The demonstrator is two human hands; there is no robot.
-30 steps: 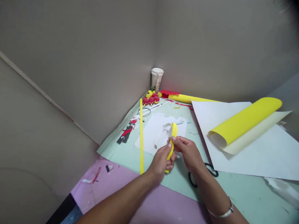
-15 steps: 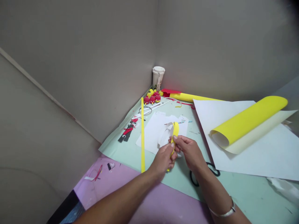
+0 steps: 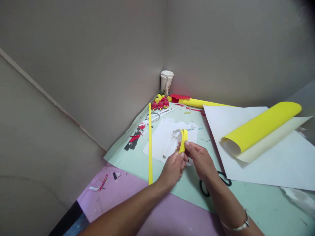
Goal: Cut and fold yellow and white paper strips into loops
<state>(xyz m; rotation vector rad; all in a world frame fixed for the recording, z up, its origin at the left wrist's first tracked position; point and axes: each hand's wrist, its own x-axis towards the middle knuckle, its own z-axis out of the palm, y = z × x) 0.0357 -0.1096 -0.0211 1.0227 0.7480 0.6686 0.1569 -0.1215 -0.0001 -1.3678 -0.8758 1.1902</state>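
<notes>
A ridged yellow strip, bent over in a loop with a pale inner side, stands up between my hands. My left hand is closed on its lower end. The fingertips of my right hand pinch its right side just above. Beneath and behind them lie white paper sheets. Another long yellow strip lies flat to the left of my hands. Scissors with black handles lie partly hidden under my right forearm.
Red and yellow small round pieces sit by a lidded cup in the corner. Black and red scraps lie at left. A yellow roll rests on a large white sheet at right. Grey walls rise behind.
The left hand has shifted slightly down along the looped strip, and the strip's lower tail no longer shows below it. The right fingers have moved slightly right.
</notes>
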